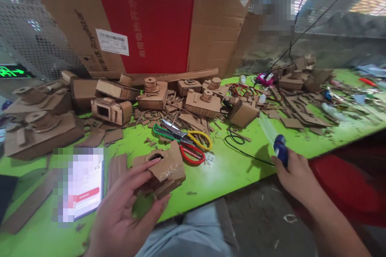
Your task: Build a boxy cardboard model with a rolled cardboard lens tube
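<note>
My left hand holds a small cardboard box piece at the table's front edge, index finger stretched over its top and thumb below. The piece has a dark round hole and a shiny, glue-like streak on its flap. Off to the right, past the edge, my right hand is wrapped round a blue glue gun. A translucent, blurred strip extends from it toward the table, and a black cord runs to it. Scissors with a red handle and scissors with a yellow handle lie just behind the cardboard piece.
Several cardboard camera models stand along the back among cardboard scraps. A lit phone lies at left near cardboard strips. A large red and brown carton rises behind. A red stool stands at lower right.
</note>
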The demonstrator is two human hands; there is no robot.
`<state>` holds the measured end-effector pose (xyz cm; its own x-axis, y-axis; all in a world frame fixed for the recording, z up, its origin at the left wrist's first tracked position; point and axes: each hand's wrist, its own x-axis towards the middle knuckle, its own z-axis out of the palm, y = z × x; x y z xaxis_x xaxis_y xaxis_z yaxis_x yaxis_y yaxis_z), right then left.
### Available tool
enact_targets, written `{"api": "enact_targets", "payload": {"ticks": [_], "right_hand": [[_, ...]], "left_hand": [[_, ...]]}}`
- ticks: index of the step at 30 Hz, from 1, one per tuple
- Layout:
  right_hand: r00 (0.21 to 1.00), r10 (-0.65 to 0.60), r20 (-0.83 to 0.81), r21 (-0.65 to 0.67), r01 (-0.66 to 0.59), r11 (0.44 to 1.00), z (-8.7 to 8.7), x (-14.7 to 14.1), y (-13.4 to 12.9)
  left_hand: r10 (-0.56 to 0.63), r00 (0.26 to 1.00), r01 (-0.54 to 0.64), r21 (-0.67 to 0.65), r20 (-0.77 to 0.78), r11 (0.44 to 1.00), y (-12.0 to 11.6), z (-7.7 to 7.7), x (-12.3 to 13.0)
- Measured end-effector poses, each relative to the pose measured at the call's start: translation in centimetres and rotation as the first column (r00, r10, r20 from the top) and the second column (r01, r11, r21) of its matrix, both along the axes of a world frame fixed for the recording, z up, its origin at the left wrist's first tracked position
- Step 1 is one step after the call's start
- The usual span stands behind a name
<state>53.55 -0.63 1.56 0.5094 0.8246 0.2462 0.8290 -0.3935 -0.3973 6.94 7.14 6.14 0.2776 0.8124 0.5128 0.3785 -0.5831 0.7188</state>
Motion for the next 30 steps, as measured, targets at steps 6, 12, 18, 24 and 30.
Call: {"api": "enact_targets", "payload": {"ticks": [6,12,18,24,30], "right_hand": [[0.986,-0.162,0.023,-0.114,0.164,0.980,-1.9,2.3,2.2],[0.985,-0.102,0.139,0.018,0.101,0.995,-4.3,1.3,3.5],[0.973,0.031,0.230,0.193,-0.077,0.978,-4.8,-1.8,2.5],[0.845,0.470,0.254,0.159,-0.516,0.841,-2.8,-4.2,0.6],[0.687,0.697,0.205,0.031,-0.717,0.697,-2.4,-4.7,0.6]], "left_hand": [[-0.001,1.000,0.000,-0.081,-0.011,0.997,-0.9,0.1,-0.1],[0.035,0.999,-0.031,-0.138,0.025,0.990,-1.5,-0.5,-0.5],[0.017,0.997,-0.022,-0.058,-0.080,0.998,-0.7,-0.2,-0.7],[0.032,0.994,-0.034,-0.019,-0.103,0.999,-0.4,0.0,-0.5],[0.006,0.998,-0.009,-0.052,-0.060,0.999,-0.4,-0.4,-0.4]]}}
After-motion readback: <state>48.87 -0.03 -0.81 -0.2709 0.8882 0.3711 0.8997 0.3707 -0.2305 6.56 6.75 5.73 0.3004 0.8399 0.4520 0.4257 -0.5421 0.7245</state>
